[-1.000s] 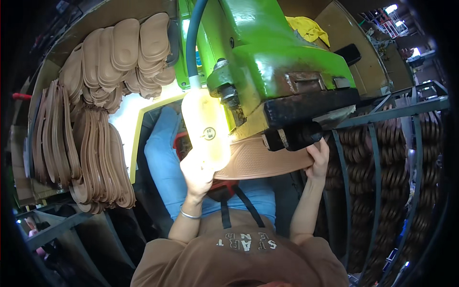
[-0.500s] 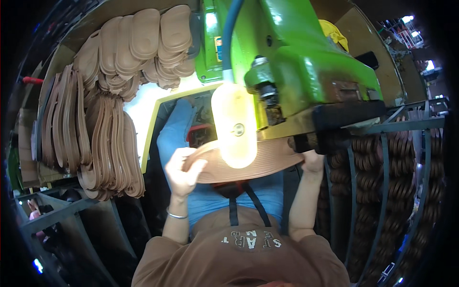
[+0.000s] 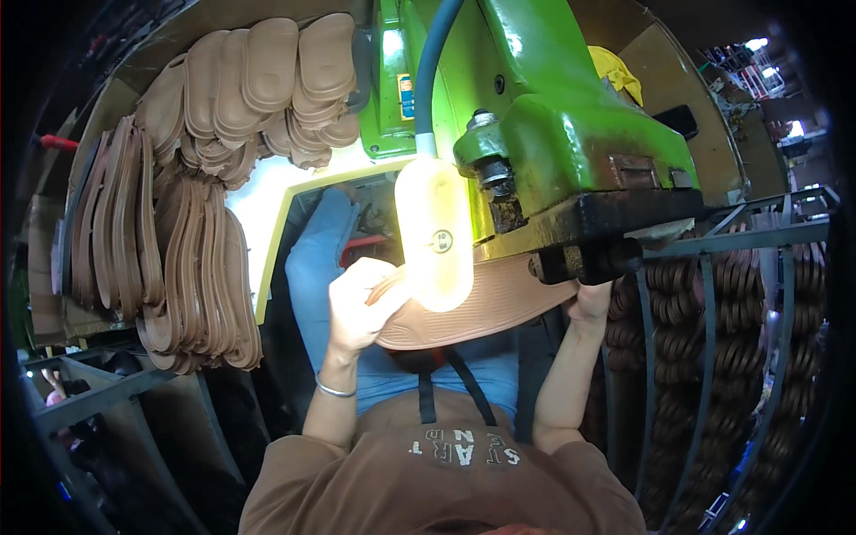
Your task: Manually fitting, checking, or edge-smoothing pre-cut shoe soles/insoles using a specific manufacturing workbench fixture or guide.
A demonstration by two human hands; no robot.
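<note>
A long brown shoe sole (image 3: 499,308) with fine ridges on its face spans the gap between my hands, its right part at the dark working head (image 3: 588,261) of a green machine (image 3: 571,116). My left hand (image 3: 358,310) is closed on the sole's left end, thumb on the near face. At the other end, my right hand (image 3: 589,301) grips the sole just below the working head, which partly hides its fingers. A glowing oval lamp (image 3: 434,259) on a blue-grey hose hangs in front of the sole and covers part of it.
Brown soles (image 3: 201,267) stand in rows at the left, with more stacked flat pieces (image 3: 272,67) behind them. A yellow-edged opening (image 3: 276,245) lies left of the lamp. Metal racks (image 3: 709,357) with many brown pieces rise at the right; a yellow cloth (image 3: 615,71) lies behind the machine.
My left hand has moved right and slightly up with the sole's left end, toward the lamp. The right hand stays by the working head, still gripping. The whole view has shifted slightly.
</note>
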